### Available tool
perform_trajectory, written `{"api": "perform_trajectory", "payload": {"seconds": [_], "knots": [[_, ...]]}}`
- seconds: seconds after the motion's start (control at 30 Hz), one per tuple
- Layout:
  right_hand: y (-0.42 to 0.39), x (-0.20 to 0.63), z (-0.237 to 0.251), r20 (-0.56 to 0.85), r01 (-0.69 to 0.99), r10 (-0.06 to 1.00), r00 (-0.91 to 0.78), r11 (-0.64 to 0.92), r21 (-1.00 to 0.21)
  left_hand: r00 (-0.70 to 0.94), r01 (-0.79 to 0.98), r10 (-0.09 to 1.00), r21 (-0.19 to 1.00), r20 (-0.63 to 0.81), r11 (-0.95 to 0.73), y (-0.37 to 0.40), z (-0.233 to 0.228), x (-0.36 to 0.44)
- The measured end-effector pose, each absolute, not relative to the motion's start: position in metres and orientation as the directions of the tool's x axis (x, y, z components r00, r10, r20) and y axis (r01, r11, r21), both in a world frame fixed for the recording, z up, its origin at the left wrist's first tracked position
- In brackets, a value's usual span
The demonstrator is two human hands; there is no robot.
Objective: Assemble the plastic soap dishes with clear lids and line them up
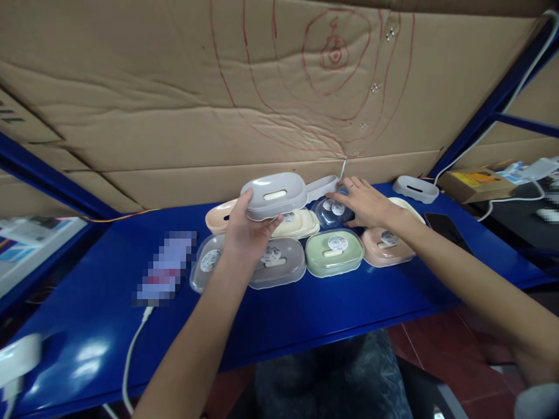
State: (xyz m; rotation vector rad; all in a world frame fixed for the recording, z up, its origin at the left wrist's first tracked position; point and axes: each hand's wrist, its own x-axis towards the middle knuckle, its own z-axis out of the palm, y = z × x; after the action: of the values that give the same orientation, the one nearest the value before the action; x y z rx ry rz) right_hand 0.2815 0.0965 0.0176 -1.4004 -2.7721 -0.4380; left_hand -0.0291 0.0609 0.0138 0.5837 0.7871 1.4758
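My left hand holds up a light grey soap dish with a slot in its middle, thumb and fingers on its near edge. My right hand is curled over a clear plastic lid bearing round stickers, fingers at its far side and thumb at its right. Beneath and beside my left hand lie a grey lidded soap dish, a cream one, a peach dish and another clear lid. A green lidded dish and a pink one sit nearer the front.
Another grey dish leans at the back, and one stands back right. A charging phone lies left on the blue table; a dark phone lies right. A cardboard wall closes off the back.
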Motion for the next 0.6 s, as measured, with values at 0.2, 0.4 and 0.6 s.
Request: {"api": "perform_trajectory", "payload": {"seconds": [0.2,0.4,0.6], "knots": [[0.086,0.302,0.031,0.319,0.801,0.782,-0.536,0.590,-0.099,-0.084,-0.675,0.981,0.734,-0.175,0.074,0.057,0.021,-0.022],[0.059,0.300,0.057,0.508,0.735,0.746,-0.431,0.617,-0.282,0.034,-0.684,0.988,0.717,-0.152,0.134,0.051,0.020,-0.014],[0.034,0.249,0.077,0.585,0.638,0.585,-0.561,0.756,-0.144,0.258,-0.611,0.951,0.734,-0.170,0.298,0.033,0.022,0.004]]}}
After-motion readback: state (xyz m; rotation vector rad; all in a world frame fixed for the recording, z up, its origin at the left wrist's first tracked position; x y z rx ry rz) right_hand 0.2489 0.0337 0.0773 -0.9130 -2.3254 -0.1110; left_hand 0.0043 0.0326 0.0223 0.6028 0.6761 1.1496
